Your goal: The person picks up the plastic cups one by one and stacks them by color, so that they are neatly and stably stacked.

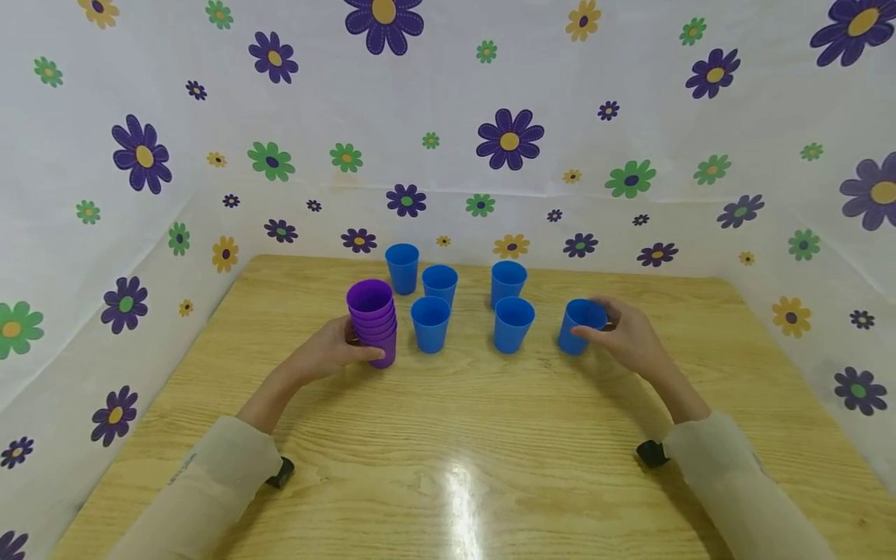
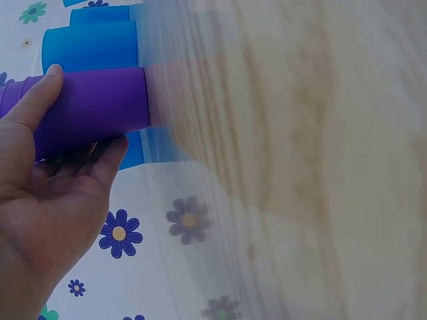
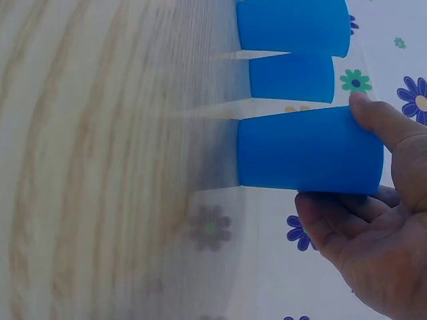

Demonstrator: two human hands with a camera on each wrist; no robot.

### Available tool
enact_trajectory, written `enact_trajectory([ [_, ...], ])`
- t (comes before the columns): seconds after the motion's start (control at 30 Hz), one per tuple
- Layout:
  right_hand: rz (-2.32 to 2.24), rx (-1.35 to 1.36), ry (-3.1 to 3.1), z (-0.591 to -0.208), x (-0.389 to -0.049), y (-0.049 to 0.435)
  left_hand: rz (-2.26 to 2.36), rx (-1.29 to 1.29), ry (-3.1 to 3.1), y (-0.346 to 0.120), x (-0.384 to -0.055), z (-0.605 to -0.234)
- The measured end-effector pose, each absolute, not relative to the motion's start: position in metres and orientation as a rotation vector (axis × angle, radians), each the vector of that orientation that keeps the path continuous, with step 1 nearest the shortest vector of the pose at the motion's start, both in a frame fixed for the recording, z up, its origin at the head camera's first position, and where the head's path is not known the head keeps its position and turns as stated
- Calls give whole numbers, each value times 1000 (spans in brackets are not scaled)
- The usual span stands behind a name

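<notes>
A stack of several nested purple cups (image 1: 378, 334) stands upright on the table, left of the blue cups. My left hand (image 1: 325, 354) grips it low on its left side, thumb across the front; the left wrist view shows the thumb and fingers around the lowest purple cup (image 2: 100, 103). At the right end of the group, my right hand (image 1: 630, 342) holds a single upright blue cup (image 1: 577, 334) between thumb and fingers. In the right wrist view that blue cup (image 3: 307, 152) has its base on the tabletop, with the thumb near its rim.
Between the hands stand several upright blue cups, among them a front-left one (image 1: 430, 330) and a front-middle one (image 1: 513, 330). Another blue cup (image 1: 402, 272) is farthest back. The wooden table (image 1: 434, 435) meets a flower-patterned cloth (image 1: 448, 101) behind and at both sides.
</notes>
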State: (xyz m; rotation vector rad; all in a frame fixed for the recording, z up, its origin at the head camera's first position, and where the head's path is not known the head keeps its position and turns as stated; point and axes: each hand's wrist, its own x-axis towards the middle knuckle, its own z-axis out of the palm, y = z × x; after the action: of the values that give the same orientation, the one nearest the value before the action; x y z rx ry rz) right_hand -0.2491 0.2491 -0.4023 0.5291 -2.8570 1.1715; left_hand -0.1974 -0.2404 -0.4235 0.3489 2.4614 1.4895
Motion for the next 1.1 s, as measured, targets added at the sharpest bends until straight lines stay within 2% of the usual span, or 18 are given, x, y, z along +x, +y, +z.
enact_trajectory([
  [0.6,1064,555,-2947,-389,-227,249,1464,366,2502,-247,-202,-424],
  [1.1,1051,561,-2921,-391,-225,252,1432,224,2604,-266,-217,-422],
])
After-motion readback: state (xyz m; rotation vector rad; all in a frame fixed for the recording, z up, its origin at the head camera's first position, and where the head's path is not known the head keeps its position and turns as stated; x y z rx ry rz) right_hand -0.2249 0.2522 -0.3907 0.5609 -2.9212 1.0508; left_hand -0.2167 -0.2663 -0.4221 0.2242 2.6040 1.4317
